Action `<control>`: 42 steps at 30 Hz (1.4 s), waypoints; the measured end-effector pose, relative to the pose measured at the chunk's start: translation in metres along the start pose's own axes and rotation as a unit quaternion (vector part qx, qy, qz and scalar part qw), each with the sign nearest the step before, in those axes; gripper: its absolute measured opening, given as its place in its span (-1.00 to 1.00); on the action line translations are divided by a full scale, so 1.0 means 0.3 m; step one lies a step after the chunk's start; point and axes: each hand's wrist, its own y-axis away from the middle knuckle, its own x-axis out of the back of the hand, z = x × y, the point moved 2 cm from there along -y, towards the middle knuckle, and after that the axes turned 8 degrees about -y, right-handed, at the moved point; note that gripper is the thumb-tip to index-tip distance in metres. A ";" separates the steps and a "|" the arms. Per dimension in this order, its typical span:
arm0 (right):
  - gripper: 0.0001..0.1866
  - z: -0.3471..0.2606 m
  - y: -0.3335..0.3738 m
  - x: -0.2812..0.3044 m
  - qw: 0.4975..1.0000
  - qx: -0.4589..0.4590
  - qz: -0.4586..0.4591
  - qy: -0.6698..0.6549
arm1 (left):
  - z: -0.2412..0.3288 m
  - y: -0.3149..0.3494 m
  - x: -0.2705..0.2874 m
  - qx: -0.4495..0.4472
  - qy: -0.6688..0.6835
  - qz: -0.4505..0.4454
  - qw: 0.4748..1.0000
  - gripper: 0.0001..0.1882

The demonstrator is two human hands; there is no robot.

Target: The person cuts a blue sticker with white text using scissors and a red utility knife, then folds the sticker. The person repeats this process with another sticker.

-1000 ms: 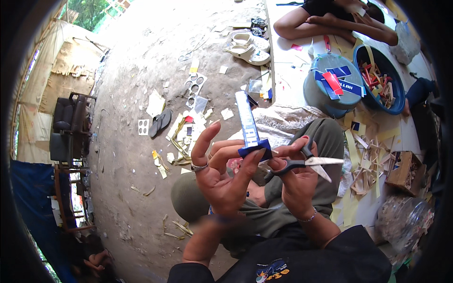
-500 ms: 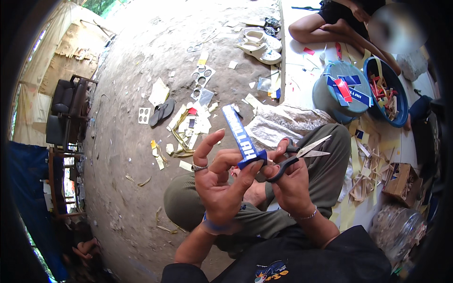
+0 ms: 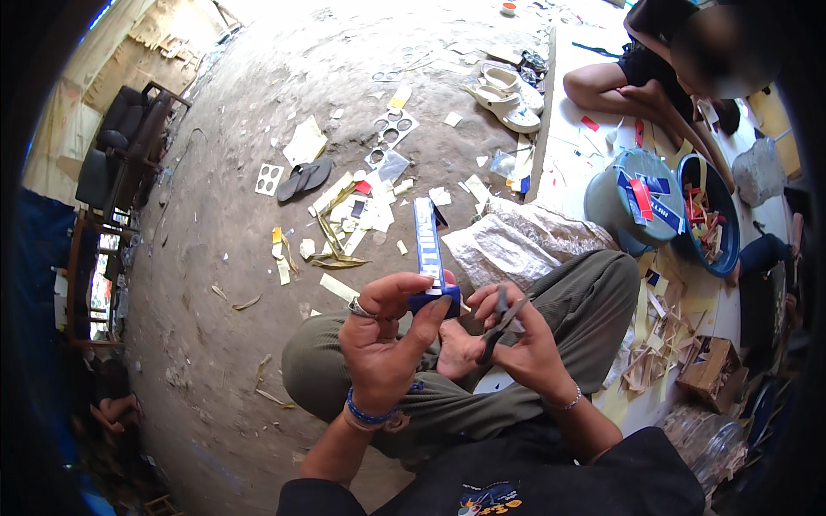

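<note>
My left hand (image 3: 379,348) pinches a blue strip with white lettering (image 3: 427,236) between thumb and fingers. The strip stands almost upright, with a dark blue folded part at its lower end under my thumb. To the right, my right hand (image 3: 533,353) is closed around a pair of dark-handled scissors (image 3: 501,325), which look smeared. Their blades are hard to make out, partly hidden by the fingers. The right fingertips are close to the strip's lower end; whether they touch it I cannot tell.
Paper scraps (image 3: 353,215) and a dark sandal (image 3: 304,180) lie on the dirt floor. At right stand an upturned bucket (image 3: 632,219) with strips on it, a blue basin (image 3: 727,258) and a pile of wooden pieces (image 3: 658,335). Another person (image 3: 611,86) sits far right.
The strip has tilted more upright. The scissors have swung in my right hand, so their blades no longer point out to the right. The view has shifted slightly.
</note>
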 end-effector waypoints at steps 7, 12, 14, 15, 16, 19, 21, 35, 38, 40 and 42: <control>-0.57 -0.010 0.038 0.005 0.986 0.058 -0.047 0.150 | 0.028 0.023 0.015 -0.048 -0.060 -0.024 0.997 -0.51; -0.67 -0.031 0.045 -0.007 0.998 0.045 0.019 0.042 | 0.041 0.016 0.010 -0.109 -0.136 -0.056 0.983 -0.47; -0.71 -0.036 0.037 -0.020 0.990 0.058 0.084 -0.093 | 0.047 0.011 0.013 -0.139 -0.183 -0.069 0.971 -0.47; -0.61 -0.043 0.038 -0.021 0.982 0.039 0.098 -0.157 | 0.050 0.011 0.013 -0.144 -0.197 -0.072 0.967 -0.48; -0.56 -0.050 0.035 -0.025 0.976 0.044 0.109 -0.185 | 0.052 0.010 0.012 -0.148 -0.212 -0.076 0.963 -0.49; -0.42 -0.073 0.013 -0.032 0.964 0.101 0.118 -0.218 | 0.063 0.014 0.008 -0.122 -0.229 -0.078 0.963 -0.57; -0.43 -0.084 -0.002 -0.032 0.972 0.122 0.114 -0.166 | 0.068 0.012 0.004 -0.123 -0.237 -0.087 0.960 -0.62; -0.42 -0.066 -0.016 -0.026 0.945 0.073 0.083 -0.307 | 0.027 -0.006 0.001 -0.113 -0.216 -0.137 0.960 -0.40; -0.43 -0.056 -0.018 -0.022 0.940 0.059 0.084 -0.326 | 0.025 -0.009 -0.005 -0.103 -0.207 -0.133 0.964 -0.40; -0.43 -0.051 -0.019 -0.019 0.945 0.073 0.084 -0.307 | 0.027 -0.008 -0.008 -0.088 -0.198 -0.130 0.968 -0.41; -0.43 -0.044 -0.022 -0.017 0.946 0.080 0.084 -0.302 | 0.032 -0.010 -0.006 -0.103 -0.247 -0.129 0.955 -0.45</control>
